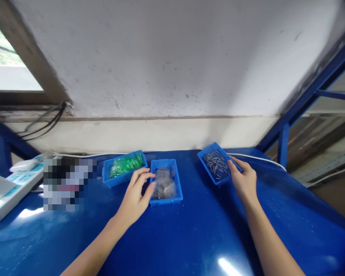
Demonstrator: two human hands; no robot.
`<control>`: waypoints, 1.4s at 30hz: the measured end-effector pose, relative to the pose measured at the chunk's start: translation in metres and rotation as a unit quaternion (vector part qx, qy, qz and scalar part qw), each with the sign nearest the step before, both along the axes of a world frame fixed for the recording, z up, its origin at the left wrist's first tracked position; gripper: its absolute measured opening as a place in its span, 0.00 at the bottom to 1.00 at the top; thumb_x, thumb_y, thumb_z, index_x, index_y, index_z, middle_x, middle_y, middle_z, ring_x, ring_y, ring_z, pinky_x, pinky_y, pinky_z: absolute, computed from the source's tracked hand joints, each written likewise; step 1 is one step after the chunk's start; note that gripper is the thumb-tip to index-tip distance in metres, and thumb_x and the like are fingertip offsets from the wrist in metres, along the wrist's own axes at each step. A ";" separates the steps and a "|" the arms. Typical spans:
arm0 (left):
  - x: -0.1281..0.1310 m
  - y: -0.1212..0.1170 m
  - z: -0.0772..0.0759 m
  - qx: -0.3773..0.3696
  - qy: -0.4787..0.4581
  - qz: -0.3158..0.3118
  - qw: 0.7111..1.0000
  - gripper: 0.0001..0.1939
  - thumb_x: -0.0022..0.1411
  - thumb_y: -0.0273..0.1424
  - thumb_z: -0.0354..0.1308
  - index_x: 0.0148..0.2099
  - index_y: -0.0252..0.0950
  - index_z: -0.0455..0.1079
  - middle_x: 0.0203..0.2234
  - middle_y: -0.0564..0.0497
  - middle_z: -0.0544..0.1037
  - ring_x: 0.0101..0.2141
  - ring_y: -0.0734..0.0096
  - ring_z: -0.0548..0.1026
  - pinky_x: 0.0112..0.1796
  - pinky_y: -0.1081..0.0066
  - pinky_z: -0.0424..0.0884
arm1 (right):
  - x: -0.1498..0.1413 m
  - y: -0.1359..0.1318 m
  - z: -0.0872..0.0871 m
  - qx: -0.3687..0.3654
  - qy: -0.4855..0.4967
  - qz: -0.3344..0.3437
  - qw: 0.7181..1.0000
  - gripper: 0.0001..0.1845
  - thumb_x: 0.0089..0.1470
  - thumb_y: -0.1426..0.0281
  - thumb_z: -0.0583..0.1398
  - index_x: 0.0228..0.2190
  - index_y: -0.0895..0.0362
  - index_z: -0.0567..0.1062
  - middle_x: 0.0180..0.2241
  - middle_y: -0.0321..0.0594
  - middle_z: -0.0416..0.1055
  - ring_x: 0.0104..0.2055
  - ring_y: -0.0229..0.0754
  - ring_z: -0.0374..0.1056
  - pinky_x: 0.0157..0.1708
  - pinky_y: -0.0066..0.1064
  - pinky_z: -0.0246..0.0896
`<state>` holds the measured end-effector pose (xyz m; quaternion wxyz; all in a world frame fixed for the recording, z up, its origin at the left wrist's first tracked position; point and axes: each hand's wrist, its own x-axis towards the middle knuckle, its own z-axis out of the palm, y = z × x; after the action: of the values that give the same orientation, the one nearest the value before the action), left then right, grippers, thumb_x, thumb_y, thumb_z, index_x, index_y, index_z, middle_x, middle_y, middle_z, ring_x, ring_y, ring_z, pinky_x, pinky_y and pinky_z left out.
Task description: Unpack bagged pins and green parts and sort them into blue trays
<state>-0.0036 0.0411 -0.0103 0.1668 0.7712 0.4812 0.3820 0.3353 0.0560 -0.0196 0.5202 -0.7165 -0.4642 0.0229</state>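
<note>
My right hand grips the right wall of a blue plastic bin, thumb on the inner side and fingers behind the rim. Thin metal pins fill that bin, which sits at an angle and looks slightly tilted. My left hand is at the left rim of the middle blue bin, fingers curved and apart; whether they touch the rim I cannot tell. Inside are small clear plastic bags. Behind my left hand stands another blue bin with green packets.
A white power strip with plugged-in adapters lies at the left, beside a pixelated patch. The blue tabletop meets a pale wall. Blue frame posts rise at both sides, and a white cable runs along the back.
</note>
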 end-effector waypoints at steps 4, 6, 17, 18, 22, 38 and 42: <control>0.008 -0.019 0.001 -0.093 0.063 -0.002 0.994 0.25 0.54 0.39 0.60 0.52 0.43 0.58 0.61 0.42 0.47 0.55 0.47 0.63 0.45 0.52 0.70 | -0.016 -0.003 0.007 -0.009 -0.020 0.025 0.999 0.23 0.52 0.58 0.55 0.43 0.58 0.77 0.41 0.47 0.73 0.42 0.46 0.70 0.43 0.36 0.63; 0.009 -0.023 -0.002 -0.137 0.076 0.011 0.988 0.20 0.54 0.39 0.60 0.47 0.41 0.59 0.62 0.42 0.45 0.53 0.47 0.65 0.39 0.55 0.73 | -0.021 -0.003 0.007 -0.025 -0.027 0.033 0.999 0.23 0.53 0.59 0.54 0.44 0.57 0.76 0.42 0.46 0.73 0.41 0.46 0.70 0.41 0.35 0.63; 0.016 -0.018 0.000 -0.100 -0.068 -0.032 0.992 0.06 0.62 0.29 0.51 0.33 0.39 0.57 0.61 0.43 0.55 0.60 0.57 0.58 0.47 0.61 0.67 | -0.033 -0.019 0.027 -0.121 -0.106 0.002 0.987 0.21 0.54 0.59 0.53 0.46 0.50 0.75 0.38 0.45 0.75 0.35 0.50 0.70 0.33 0.37 0.60; 0.016 -0.017 0.000 -0.084 -0.076 -0.024 0.993 0.05 0.61 0.29 0.52 0.33 0.39 0.58 0.62 0.43 0.55 0.61 0.57 0.56 0.48 0.59 0.66 | -0.036 -0.020 0.028 -0.111 -0.112 0.003 0.988 0.21 0.54 0.59 0.53 0.46 0.51 0.75 0.39 0.44 0.74 0.35 0.48 0.70 0.33 0.36 0.60; 0.015 -0.013 0.000 -0.032 -0.068 0.007 0.997 0.03 0.59 0.29 0.54 0.37 0.39 0.62 0.59 0.42 0.60 0.61 0.57 0.54 0.53 0.54 0.61 | -0.053 -0.022 0.028 -0.054 -0.096 0.023 0.994 0.20 0.52 0.58 0.55 0.42 0.53 0.77 0.39 0.44 0.70 0.36 0.45 0.69 0.36 0.36 0.61; 0.052 -0.014 0.028 0.033 0.156 -0.017 0.987 0.11 0.51 0.20 0.50 0.34 0.40 0.66 0.60 0.48 0.59 0.58 0.50 0.56 0.49 0.44 0.59 | -0.085 -0.024 0.018 0.014 -0.083 0.064 0.994 0.18 0.52 0.60 0.56 0.40 0.55 0.77 0.38 0.46 0.64 0.42 0.49 0.61 0.44 0.43 0.61; 0.055 -0.011 0.026 0.053 0.153 -0.032 0.986 0.15 0.51 0.20 0.50 0.39 0.42 0.68 0.60 0.49 0.59 0.59 0.52 0.55 0.51 0.46 0.59 | -0.095 -0.028 0.016 0.008 -0.116 0.066 0.991 0.17 0.52 0.61 0.56 0.41 0.53 0.76 0.41 0.46 0.62 0.43 0.49 0.61 0.42 0.43 0.62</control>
<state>0.0514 0.0301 0.0152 0.0624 0.8431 0.4552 0.2794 0.2399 0.0279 -0.0033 0.4663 -0.6777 -0.5678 -0.0295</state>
